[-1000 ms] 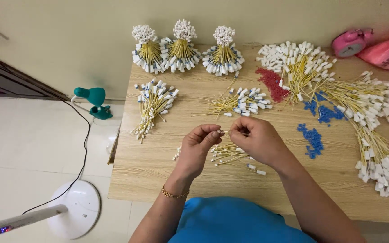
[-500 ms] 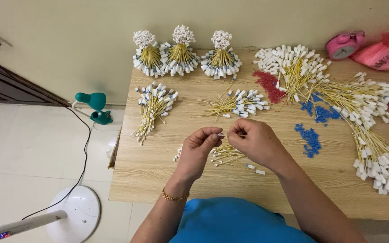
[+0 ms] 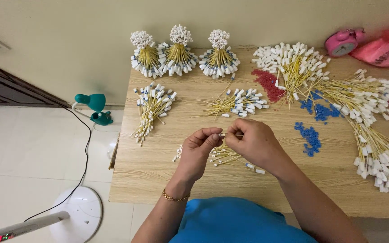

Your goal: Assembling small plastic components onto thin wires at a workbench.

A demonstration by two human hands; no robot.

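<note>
Both hands meet over the wooden table [image 3: 158, 180]: the left hand [image 3: 197, 150] and right hand [image 3: 253, 141] pinch one thin yellow stick [image 3: 230, 135], its ends hidden by fingertips.

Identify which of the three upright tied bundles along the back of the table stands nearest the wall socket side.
The leftmost upright bundle: it stands at the table's back left corner, with the middle bundle touching it and the right bundle standing apart.

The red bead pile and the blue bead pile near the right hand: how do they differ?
The red bead pile is red and compact, and lies farther from the right hand. The blue bead pile is blue and looser, and lies closer to that hand. Both rest on the wooden table.
</note>
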